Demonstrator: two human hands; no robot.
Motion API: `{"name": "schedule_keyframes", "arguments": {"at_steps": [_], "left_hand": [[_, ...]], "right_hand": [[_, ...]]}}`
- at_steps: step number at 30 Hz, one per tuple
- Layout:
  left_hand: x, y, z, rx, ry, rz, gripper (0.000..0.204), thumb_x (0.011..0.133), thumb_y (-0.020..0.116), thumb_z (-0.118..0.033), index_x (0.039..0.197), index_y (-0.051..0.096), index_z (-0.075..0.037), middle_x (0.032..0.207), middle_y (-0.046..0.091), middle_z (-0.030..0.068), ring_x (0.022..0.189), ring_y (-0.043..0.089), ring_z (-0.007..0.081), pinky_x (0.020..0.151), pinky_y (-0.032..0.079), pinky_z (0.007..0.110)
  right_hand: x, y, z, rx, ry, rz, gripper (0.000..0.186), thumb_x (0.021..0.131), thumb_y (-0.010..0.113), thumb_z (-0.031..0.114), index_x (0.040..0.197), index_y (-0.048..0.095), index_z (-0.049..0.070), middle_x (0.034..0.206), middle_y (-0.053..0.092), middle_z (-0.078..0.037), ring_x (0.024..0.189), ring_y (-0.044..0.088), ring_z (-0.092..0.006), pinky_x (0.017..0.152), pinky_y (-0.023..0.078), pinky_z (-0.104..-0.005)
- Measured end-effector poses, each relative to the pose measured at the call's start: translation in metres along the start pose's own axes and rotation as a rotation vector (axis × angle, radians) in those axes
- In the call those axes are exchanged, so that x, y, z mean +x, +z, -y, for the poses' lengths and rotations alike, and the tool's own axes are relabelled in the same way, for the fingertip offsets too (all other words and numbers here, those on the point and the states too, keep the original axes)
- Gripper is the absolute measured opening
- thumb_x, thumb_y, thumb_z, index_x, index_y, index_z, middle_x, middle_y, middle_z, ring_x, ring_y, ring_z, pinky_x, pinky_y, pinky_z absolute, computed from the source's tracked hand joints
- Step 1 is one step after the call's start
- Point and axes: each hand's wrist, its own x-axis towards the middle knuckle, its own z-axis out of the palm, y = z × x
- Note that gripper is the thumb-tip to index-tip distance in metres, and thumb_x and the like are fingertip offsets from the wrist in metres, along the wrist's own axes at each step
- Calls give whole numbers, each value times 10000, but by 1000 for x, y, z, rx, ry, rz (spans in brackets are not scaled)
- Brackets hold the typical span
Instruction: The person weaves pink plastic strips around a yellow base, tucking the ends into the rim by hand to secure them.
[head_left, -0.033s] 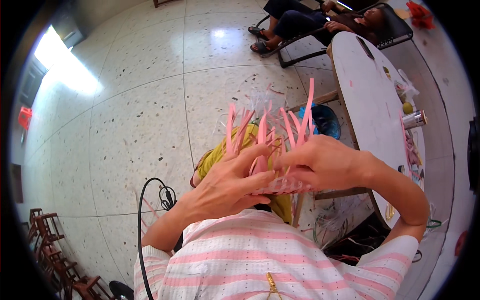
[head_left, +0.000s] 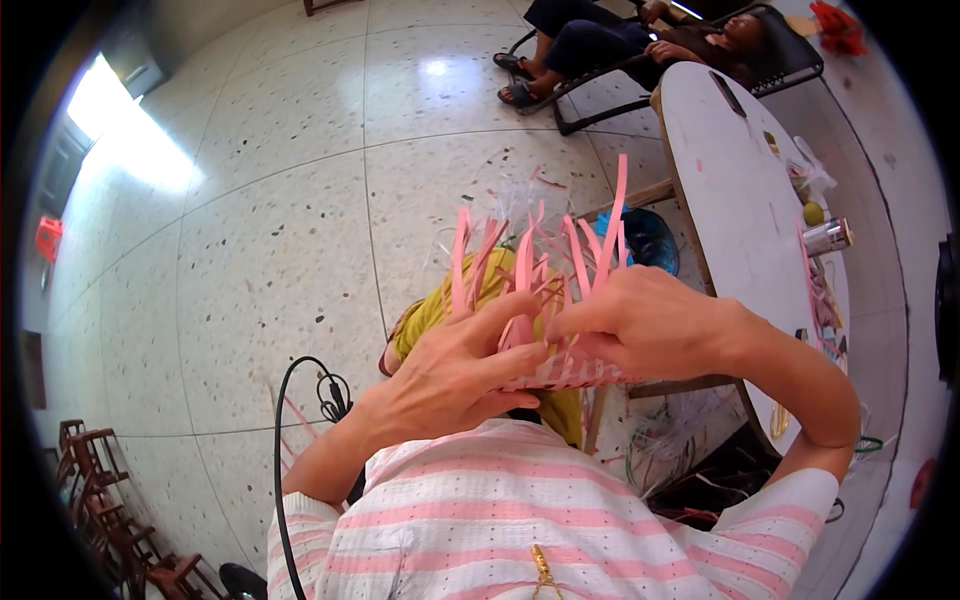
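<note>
A pink woven piece of plastic strips [head_left: 575, 374] is held above my lap, with many loose strips [head_left: 618, 200] standing up from it. My left hand [head_left: 460, 370] is closed round its left part, fingers bent over the weave. My right hand [head_left: 645, 318] grips the weave on the right, thumb and index finger close to the fingers of my left hand among the strips. What exactly the fingertips pinch is partly hidden. Behind the piece is yellow-green trouser fabric [head_left: 440, 310] on my leg.
A white oval table [head_left: 720, 180] with small items stands at my right. Beside it a person [head_left: 620, 50] reclines on a black folding chair. A blue plastic-lined container [head_left: 650, 245] sits near the table legs. A black cable [head_left: 283, 430] hangs at my left; wooden stools [head_left: 100, 480] stand lower left.
</note>
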Motion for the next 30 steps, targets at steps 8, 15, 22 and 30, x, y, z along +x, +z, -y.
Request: {"name": "schedule_keyframes", "arguments": {"at_steps": [8, 15, 22, 30], "left_hand": [[-1, 4, -1, 23, 31, -3, 448, 753, 880, -223, 1125, 665, -95, 1333, 604, 129, 892, 641, 264, 824, 517, 417], [-8, 9, 2, -12, 14, -25, 472, 732, 880, -155, 1132, 646, -69, 1264, 624, 139, 1005, 651, 331, 872, 504, 449], [-8, 11, 2, -26, 42, -79, 381, 784, 825, -152, 1092, 621, -59, 1253, 609, 132, 995, 624, 334, 835, 492, 428], [-7, 12, 1, -36, -18, -118, 475, 799, 814, -141, 1224, 617, -63, 1215, 608, 137, 999, 631, 344, 848, 505, 433]], "right_hand": [[17, -2, 5, -699, -299, -76, 148, 814, 667, 122, 903, 724, 18, 766, 683, -144, 803, 679, -336, 783, 504, -432], [38, -33, 27, -494, -117, 290, 118, 837, 643, 113, 843, 738, 44, 762, 683, -114, 854, 674, -318, 881, 438, -422], [34, -21, 70, -698, -42, 216, 101, 795, 687, 116, 820, 747, 40, 806, 722, -167, 784, 713, -337, 744, 508, -437], [43, -49, 58, -375, 472, 475, 131, 851, 656, 86, 880, 758, 9, 841, 761, -139, 806, 760, -225, 649, 575, -355]]}}
